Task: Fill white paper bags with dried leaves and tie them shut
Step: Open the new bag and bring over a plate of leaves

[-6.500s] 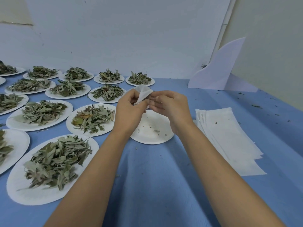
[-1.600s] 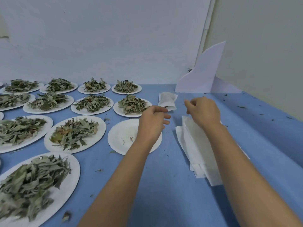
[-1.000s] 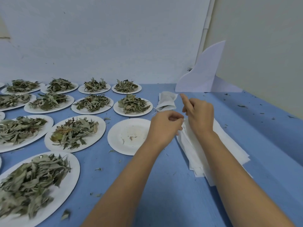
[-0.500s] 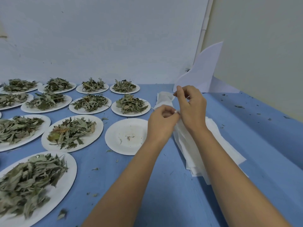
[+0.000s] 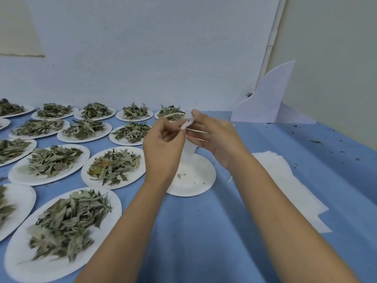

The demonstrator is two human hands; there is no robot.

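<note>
My left hand [image 5: 163,148] and my right hand [image 5: 216,139] hold one white paper bag [image 5: 188,149] up between them, above an almost empty paper plate [image 5: 195,180]. The right thumb and fingers pinch the bag's top edge. My left fingers curl at its mouth, where a thin string loop [image 5: 175,114] arches between the hands. The hands hide most of the bag. A plate heaped with dried leaves [image 5: 114,166] lies just left of my left hand.
A stack of flat white paper bags [image 5: 285,180] lies on the blue table to the right. Several more plates of leaves [image 5: 65,225] fill the left side. A white card stand [image 5: 267,99] stands in the back corner, with leaf crumbs scattered nearby.
My hands took a bag from the stack on the right and lifted it leftward over the empty plate. The tied bag laid at the back is hidden now.
</note>
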